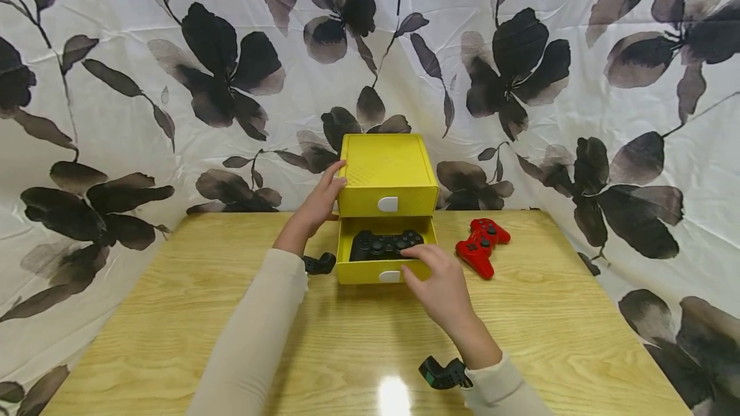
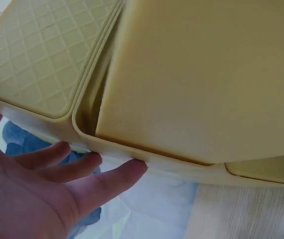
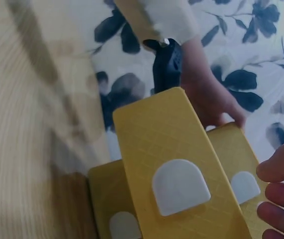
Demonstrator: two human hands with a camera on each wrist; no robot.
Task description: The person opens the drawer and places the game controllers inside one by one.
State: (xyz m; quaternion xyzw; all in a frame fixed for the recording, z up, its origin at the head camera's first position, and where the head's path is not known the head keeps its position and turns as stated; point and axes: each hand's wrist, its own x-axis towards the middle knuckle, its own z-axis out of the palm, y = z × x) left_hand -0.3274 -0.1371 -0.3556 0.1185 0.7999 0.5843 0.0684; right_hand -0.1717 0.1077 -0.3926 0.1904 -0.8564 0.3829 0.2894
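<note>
A yellow drawer cabinet stands at the table's back, its middle drawer pulled out. Inside that drawer lies a black game controller. My left hand rests on the cabinet's left side, fingers spread along the edge in the left wrist view. Over the drawer's right front hovers my right hand, thumb and fingers apart, fingertips near the controller; whether they touch it I cannot tell. The right wrist view shows a white tab on the drawer front and a shut bottom drawer beneath.
A red game controller lies on the wooden table, to the right of the cabinet. Behind hangs a white cloth with dark flowers. Each wrist wears a black camera mount.
</note>
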